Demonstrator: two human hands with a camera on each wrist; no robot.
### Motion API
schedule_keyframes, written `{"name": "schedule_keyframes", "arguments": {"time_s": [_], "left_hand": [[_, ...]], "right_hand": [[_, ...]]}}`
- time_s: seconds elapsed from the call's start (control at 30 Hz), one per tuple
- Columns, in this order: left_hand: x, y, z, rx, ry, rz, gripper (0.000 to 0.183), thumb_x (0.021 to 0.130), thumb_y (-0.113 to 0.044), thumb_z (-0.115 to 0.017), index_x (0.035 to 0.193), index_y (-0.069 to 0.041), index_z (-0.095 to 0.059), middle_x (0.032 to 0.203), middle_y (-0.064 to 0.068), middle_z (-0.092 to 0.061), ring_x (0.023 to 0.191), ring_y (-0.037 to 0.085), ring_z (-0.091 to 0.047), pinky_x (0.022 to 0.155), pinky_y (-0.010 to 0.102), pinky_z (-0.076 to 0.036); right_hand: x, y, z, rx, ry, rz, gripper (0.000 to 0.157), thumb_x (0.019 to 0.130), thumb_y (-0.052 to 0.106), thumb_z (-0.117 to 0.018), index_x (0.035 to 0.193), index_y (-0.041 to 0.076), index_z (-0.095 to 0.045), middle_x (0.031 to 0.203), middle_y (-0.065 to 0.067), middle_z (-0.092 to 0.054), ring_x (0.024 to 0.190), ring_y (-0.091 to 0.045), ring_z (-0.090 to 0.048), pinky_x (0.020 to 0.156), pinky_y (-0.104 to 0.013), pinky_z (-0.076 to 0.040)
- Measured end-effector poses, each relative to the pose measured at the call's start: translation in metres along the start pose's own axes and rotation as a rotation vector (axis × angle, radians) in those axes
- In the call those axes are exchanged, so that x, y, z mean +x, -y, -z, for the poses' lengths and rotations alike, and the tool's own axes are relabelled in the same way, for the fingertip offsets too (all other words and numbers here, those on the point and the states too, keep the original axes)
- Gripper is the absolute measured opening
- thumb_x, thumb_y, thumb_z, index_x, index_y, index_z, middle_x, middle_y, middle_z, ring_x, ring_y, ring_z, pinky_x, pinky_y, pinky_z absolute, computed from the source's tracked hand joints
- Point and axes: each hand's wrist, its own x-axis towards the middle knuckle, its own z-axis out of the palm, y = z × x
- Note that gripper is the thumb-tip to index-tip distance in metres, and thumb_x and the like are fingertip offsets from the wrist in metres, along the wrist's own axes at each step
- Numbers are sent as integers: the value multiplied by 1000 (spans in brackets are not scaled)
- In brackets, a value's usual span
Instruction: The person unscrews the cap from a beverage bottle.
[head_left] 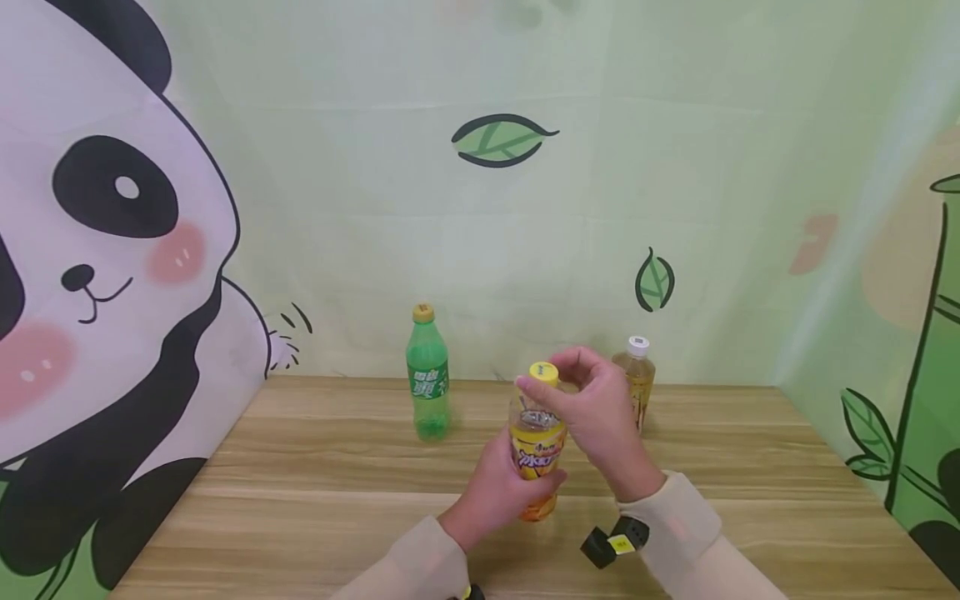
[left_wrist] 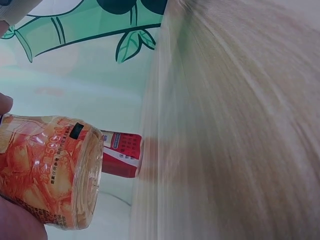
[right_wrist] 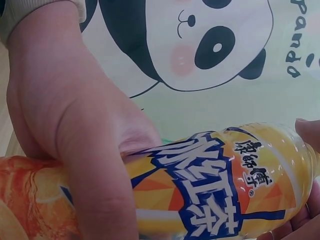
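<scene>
A clear plastic bottle of iced tea [head_left: 537,454], with a yellow and orange label, is held upright in front of me. My left hand [head_left: 497,483] grips its lower half, fingers wrapped behind and thumb across the front. At the top, my right hand [head_left: 600,412] has thumb and fingers around the yellow cap [head_left: 543,372]; the right wrist view shows its fingers [right_wrist: 305,225] at that end. From the left wrist, the base of the iced tea bottle [left_wrist: 50,170] appears raised off the tabletop.
A green soda bottle [head_left: 429,383] with a gold cap stands left of my hands. Behind my right hand is a white-capped brown drink bottle [head_left: 639,375], partly hidden. The wooden table [head_left: 315,483] meets a panda-printed backdrop [head_left: 337,208].
</scene>
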Motion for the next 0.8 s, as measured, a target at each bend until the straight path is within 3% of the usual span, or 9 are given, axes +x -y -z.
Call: {"name": "schedule_keyframes", "arguments": {"time_s": [0.27,0.6,0.8], "left_hand": [[1,2,2,-24,11,35,58,88,-28,-81,137,-27,-50,125,-5,-66,111,15,-66,101,40,-55],[1,2,2,-15,-11,5,60,87,-27,-81,138,-27,-49,124,-4,-66,109,14,-66,99,35,-55],[0,1,2,-11,-18,-15,60,87,-25,-81,137,-25,-49,124,-3,-66,109,14,-66,97,33,-55]], "right_hand": [[0,-2,1,9,26,49,39,80,37,-88,104,12,-70,107,-4,-72,105,-21,-64,95,-39,-52],[4,-5,3,2,75,111,32,87,29,-83,108,8,-72,109,-7,-72,109,-22,-64,107,-43,-44],[7,-5,6,7,148,136,29,91,24,-79,112,6,-72,114,-9,-73,118,-22,-63,114,-50,-40]]}}
